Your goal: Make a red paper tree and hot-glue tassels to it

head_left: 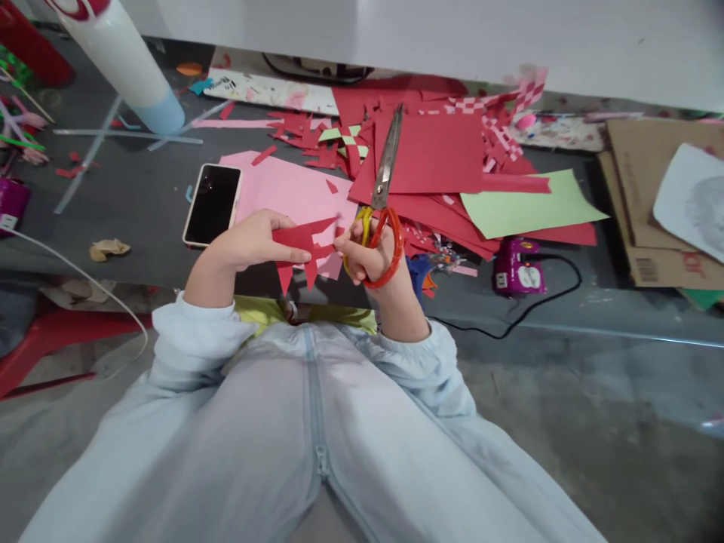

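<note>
Between the thumb and fingers of my left hand (254, 240) is a red paper cutout (297, 240) with several pointed ends. My right hand (370, 253) has the scissors (386, 170) hooked on it by their red and yellow handles, blades closed and pointing away from me. The fingertips of that hand pinch near the cutout's right end; whether they grip it is hard to tell. Under the cutout lies a pink sheet (294, 185). A stack of red paper (435, 154) sits just beyond the scissors.
A phone (213, 205) lies left of the pink sheet. A white bottle (127, 68) stands at the back left. Green paper (535, 204), a purple box with a cable (519, 268) and cardboard (639, 196) are on the right. Red scraps (299, 132) litter the back.
</note>
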A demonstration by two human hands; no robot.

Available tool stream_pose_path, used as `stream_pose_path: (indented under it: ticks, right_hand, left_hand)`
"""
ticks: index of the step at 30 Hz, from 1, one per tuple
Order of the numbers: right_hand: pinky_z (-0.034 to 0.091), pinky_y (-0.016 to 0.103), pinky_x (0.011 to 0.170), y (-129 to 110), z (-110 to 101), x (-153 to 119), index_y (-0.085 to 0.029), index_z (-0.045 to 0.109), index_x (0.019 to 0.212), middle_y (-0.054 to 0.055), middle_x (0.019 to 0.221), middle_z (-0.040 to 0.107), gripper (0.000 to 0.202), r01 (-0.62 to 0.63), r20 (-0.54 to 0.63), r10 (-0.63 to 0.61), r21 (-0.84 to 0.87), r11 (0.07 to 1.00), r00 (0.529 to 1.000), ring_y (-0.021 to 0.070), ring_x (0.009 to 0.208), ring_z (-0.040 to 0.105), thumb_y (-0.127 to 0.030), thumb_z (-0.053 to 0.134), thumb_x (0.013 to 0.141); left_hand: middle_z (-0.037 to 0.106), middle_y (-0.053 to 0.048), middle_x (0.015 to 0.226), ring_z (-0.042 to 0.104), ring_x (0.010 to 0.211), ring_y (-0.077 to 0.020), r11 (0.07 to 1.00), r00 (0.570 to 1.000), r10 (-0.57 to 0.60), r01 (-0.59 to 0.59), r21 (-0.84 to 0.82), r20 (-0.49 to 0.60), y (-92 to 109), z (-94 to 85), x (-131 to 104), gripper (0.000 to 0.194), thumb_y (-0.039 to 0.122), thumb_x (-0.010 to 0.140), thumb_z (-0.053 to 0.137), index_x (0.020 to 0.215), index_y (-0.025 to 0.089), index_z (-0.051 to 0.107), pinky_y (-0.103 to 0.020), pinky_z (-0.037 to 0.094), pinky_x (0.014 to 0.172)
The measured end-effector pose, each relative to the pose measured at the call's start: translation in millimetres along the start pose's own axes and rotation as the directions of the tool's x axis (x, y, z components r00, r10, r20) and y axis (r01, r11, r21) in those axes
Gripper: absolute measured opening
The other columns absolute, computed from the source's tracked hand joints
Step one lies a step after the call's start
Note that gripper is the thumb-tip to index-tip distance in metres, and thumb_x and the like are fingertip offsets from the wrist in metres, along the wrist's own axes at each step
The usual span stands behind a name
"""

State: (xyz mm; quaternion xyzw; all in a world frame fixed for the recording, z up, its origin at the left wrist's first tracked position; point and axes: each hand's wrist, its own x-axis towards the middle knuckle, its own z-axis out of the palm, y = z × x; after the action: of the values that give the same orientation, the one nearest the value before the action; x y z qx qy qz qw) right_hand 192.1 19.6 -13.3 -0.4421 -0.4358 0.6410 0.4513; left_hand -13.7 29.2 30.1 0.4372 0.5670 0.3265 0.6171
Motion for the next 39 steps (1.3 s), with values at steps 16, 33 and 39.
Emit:
stream_pose_path:
  ticks: [16, 33, 39]
  right_hand:
    - [0.026, 0.020, 0.029, 12.6, -15.5, -12.2, -0.025, 0.044, 0.081, -0.002, 0.072, 0.074, 0.043, -0.060, -0.115, 0.056, -0.031, 0.998, 0.992, 0.0029, 0.029, 0.037, -0.040, 0.081, 0.066]
    - [0.027, 0.020, 0.029, 18.1, -20.8, -11.0, -0.025, 0.045, 0.083, -0.009, 0.057, 0.062, 0.044, -0.030, -0.129, 0.028, -0.015, 0.999, 0.991, 0.0037, 0.028, 0.034, -0.046, 0.082, 0.069]
    - [0.027, 0.020, 0.027, 18.5, -19.2, -8.1, -0.024, 0.046, 0.082, -0.007, 0.068, 0.070, 0.049, -0.033, -0.107, 0.033, 0.005, 0.999, 0.994, 0.0024, 0.028, 0.036, -0.043, 0.087, 0.062]
  left_hand:
    - [0.065, -0.003, 0.064, 0.057, 0.059, -0.0135, 0.992, 0.973, 0.120, -0.125, -0.013, -0.199, -11.6, -4.6, 25.6, 0.026, 0.000, 0.056, 0.086, 0.076, 0.012, 0.074, -0.026, 0.042, 0.059]
    - [0.062, -0.001, 0.062, 0.061, 0.057, -0.0132, 0.995, 0.974, 0.096, -0.098, -0.002, -0.207, -9.6, 0.2, 29.6, 0.035, 0.006, 0.045, 0.091, 0.072, 0.013, 0.072, -0.025, 0.048, 0.058]
    - [0.061, 0.002, 0.065, 0.062, 0.064, -0.0117, 0.995, 0.977, 0.044, -0.024, 0.097, -0.207, -2.6, 3.5, 25.2, 0.031, 0.005, 0.056, 0.087, 0.079, 0.013, 0.069, -0.026, 0.052, 0.067]
